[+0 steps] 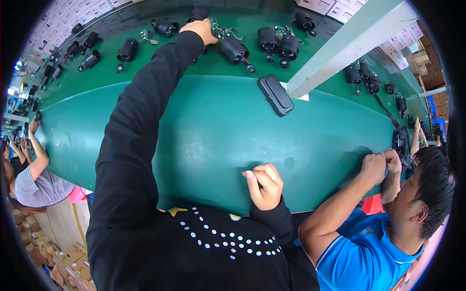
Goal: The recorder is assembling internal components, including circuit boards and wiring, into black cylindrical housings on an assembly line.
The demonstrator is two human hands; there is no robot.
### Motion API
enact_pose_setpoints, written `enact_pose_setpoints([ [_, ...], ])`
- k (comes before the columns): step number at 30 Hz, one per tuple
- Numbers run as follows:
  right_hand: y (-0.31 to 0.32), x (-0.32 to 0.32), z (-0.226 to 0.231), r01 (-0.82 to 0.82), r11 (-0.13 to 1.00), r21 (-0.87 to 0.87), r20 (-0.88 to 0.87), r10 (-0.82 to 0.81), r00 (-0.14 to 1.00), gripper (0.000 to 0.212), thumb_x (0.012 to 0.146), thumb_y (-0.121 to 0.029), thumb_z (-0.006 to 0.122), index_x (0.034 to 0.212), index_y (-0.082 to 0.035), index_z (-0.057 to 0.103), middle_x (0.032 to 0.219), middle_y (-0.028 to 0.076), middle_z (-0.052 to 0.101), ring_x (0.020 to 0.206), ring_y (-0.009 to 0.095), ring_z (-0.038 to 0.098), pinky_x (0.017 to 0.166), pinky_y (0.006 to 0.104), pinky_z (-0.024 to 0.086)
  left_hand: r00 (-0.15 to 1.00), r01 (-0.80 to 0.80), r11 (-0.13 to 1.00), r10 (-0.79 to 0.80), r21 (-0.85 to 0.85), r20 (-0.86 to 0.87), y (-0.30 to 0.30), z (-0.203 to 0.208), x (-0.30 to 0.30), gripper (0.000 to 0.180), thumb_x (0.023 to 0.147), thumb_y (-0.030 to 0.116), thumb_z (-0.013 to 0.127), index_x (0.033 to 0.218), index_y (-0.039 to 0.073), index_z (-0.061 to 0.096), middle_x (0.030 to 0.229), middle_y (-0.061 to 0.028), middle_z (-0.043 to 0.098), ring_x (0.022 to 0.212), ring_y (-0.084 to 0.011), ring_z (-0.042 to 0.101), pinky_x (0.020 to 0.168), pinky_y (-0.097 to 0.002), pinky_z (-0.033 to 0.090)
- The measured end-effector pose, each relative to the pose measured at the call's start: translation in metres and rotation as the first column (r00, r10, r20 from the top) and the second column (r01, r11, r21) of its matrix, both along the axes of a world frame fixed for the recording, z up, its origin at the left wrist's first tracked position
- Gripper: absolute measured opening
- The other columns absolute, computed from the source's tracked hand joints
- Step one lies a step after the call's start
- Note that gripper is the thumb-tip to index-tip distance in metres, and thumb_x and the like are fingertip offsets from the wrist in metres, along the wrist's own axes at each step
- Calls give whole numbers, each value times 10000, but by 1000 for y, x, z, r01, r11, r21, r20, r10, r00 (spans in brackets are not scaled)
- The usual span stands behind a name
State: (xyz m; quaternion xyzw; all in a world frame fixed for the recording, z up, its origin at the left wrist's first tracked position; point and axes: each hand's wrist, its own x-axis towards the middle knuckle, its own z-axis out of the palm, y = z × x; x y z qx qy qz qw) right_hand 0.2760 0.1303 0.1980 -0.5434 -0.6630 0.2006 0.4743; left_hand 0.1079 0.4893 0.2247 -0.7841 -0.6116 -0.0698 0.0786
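The person's left arm, in a black sleeve (pixel 138 111), is lying outstretched toward the far part of the table, and the left hand (pixel 200 31) is resting among the parts there, right by a black cylinder (pixel 198 14) and just beside some green circuit boards (pixel 222 32) with wires. The fingers are bending downward and partly hiding, so I cannot tell how far open they are or whether they are gripping anything. Another black cylinder (pixel 233 50) is lying tilted just to the right of these boards, its open end pointing toward the person. The right hand (pixel 264 186) is hovering or resting close to the person's body, near the front edge of the green mat (pixel 208 131); it is forming a loose fist, with the thumb sticking out toward the left and nothing showing in its grip. Farther along, two black cylinders (pixel 289 47) are sitting side by side with a circuit board (pixel 283 31) behind them, and more black cylinders are lying in a row to the left. A dark oblong case (pixel 275 95) is lying at a slant on the mat, near the foot of a pale post (pixel 347 48). On the right, a co-worker in a blue shirt (pixel 371 254) is holding both hands together by a black strap (pixel 402 143).
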Motion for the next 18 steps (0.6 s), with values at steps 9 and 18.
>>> enact_pose_setpoints([
  [9,-70,-37,-4,-30,999,32,3,30,1000,77,716,24,637,668,13,577,700,73,550,576,200,474,553,271,407,568,338,935,-114,-105,815,-111,30,-109,512,725,405,669,1058,28,577,994,-189,589,857,-356,583,788,-345,475],
  [18,-124,-85,-49,-80,995,-53,-114,73,991,45,762,13,608,796,13,638,811,92,566,636,175,493,595,262,420,-211,752,639,469,-164,858,-403,-24,-170,665,684,425,516,1141,-57,468,1045,-203,508,664,-269,578,514,-325,497],
])
